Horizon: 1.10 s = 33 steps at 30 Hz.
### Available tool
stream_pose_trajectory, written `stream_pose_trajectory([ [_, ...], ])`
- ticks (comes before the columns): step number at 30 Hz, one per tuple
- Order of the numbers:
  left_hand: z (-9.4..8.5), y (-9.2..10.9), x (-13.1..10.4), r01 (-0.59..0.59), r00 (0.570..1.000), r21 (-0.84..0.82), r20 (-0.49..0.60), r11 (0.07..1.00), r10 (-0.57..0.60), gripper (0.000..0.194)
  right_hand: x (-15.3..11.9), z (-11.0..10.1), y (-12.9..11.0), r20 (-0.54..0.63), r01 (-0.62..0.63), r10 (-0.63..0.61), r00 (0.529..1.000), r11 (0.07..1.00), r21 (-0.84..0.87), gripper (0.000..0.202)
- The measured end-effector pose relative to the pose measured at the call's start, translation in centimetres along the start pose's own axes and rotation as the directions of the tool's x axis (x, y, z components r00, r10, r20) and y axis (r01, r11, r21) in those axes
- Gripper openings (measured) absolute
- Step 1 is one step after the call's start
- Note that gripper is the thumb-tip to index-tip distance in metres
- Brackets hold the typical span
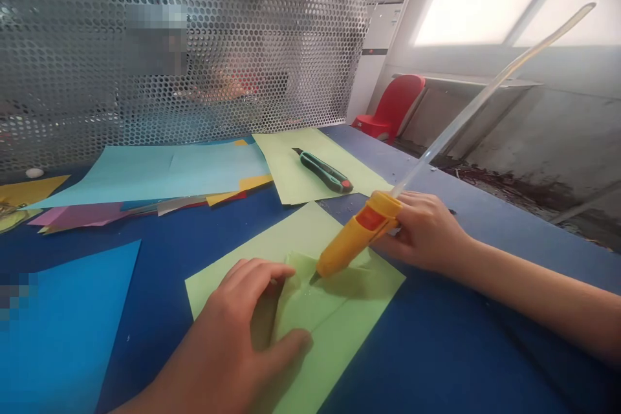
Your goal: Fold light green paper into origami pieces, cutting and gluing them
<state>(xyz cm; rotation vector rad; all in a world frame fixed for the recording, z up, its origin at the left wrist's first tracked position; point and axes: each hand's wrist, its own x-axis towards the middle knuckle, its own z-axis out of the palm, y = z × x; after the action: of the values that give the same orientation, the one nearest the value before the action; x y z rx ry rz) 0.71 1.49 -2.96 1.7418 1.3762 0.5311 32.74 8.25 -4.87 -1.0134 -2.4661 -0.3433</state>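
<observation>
Down at the near edge, the left hand [242, 330] lies flat with fingers spread, pressing on a folded light-green sheet [334, 323]. Opposite it, the right hand [424, 229] is wrapped around the back of a yellow glue gun [356, 236], whose tip touches the fold of that sheet just beside the left fingers. A clear glue stick [490, 94] juts from the gun's rear, up toward the right. Beyond lies a second green sheet [291, 174] with a green utility knife [324, 171] on it, and coloured papers [145, 181] spread to the left on the blue table [460, 349], before a perforated metal screen [242, 45].
</observation>
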Motion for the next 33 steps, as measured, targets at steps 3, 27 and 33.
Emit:
stream_pose_trajectory([
  [3, 0.0, 0.0, 0.0, 0.004, 1.000, 0.007, 0.003, 1.000, -0.004, 0.037, 0.2, -0.2, -0.2, 0.009, -0.007, 0.007, 1.000, 1.000, 0.006, 0.023],
  [27, 0.0, -0.1, 0.0, -0.006, 1.000, 0.009, 0.003, 1.000, 0.006, 0.036, 1.4, -0.7, -1.5, -0.060, 0.019, -0.018, 0.998, 1.000, 0.014, 0.020],
  [33, 0.0, -0.1, 0.0, 0.005, 1.000, 0.003, 0.014, 1.000, -0.005, 0.039, 1.1, 0.1, -1.6, -0.071, -0.013, 0.014, 0.997, 1.000, 0.011, 0.019],
])
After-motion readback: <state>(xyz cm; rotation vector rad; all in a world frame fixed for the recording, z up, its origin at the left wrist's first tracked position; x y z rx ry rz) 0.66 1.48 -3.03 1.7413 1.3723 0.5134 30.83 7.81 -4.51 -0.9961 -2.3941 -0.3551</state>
